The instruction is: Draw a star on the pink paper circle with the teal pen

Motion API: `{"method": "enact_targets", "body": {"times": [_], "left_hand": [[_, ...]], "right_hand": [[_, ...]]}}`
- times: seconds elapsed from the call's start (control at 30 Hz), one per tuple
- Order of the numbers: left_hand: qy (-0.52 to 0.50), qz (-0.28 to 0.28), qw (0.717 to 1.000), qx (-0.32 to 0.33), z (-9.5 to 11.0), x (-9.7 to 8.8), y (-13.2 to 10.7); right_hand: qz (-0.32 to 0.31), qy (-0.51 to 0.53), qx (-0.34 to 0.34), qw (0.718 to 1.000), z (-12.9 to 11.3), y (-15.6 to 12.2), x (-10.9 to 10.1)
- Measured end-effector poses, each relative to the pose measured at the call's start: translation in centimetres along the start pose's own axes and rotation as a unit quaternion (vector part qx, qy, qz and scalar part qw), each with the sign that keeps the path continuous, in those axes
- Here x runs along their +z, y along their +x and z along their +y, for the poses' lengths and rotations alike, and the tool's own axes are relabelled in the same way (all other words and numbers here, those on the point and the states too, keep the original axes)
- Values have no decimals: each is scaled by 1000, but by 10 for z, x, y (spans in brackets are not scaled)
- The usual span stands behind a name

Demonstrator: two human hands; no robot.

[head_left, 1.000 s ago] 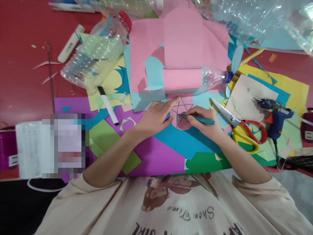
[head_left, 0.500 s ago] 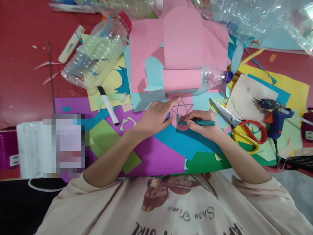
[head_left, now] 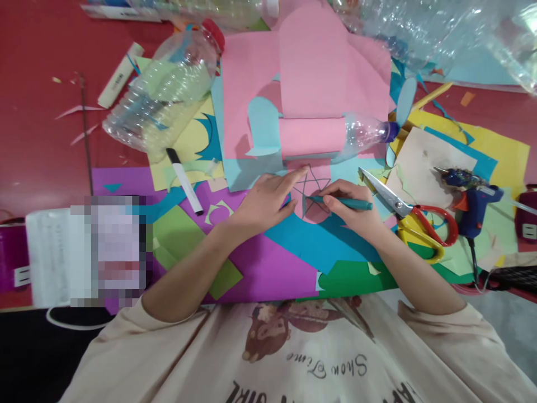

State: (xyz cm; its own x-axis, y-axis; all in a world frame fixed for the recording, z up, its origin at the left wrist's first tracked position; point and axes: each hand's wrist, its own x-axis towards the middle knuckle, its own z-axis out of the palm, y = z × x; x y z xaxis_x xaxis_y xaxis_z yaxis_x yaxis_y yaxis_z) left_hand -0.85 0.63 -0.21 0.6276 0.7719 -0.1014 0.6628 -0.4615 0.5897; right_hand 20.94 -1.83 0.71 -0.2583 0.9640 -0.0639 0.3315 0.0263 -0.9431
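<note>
I see the right hand (head_left: 354, 215), fingers pinched on a slim teal pen (head_left: 342, 202), tip on a pink paper round (head_left: 314, 196) bearing a line-drawn star, just left of steel red-handled scissors (head_left: 405, 215), while the left hand (head_left: 264, 201) presses flat, fingers spread, on the round's left edge.

Table: red table (head_left: 37, 145), glossy, strewn with small paper scraps.
Floor: grey patch (head_left: 509, 324) at lower right.
Light: even, soft reflections.
</note>
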Motion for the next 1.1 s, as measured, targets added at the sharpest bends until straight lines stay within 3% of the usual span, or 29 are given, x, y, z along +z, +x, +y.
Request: {"method": "enact_targets", "body": {"times": [0.73, 1.0, 1.1], "left_hand": [[9, 0, 1000, -6, 0, 0, 1], [12, 0, 1000, 3, -1, 1, 1], [12, -3, 1000, 2, 0, 1, 1]], "right_hand": [[-53, 4, 7, 999, -4, 0, 0], [25, 43, 13, 999, -1, 1, 0], [22, 36, 1, 999, 0, 1, 1]]}}
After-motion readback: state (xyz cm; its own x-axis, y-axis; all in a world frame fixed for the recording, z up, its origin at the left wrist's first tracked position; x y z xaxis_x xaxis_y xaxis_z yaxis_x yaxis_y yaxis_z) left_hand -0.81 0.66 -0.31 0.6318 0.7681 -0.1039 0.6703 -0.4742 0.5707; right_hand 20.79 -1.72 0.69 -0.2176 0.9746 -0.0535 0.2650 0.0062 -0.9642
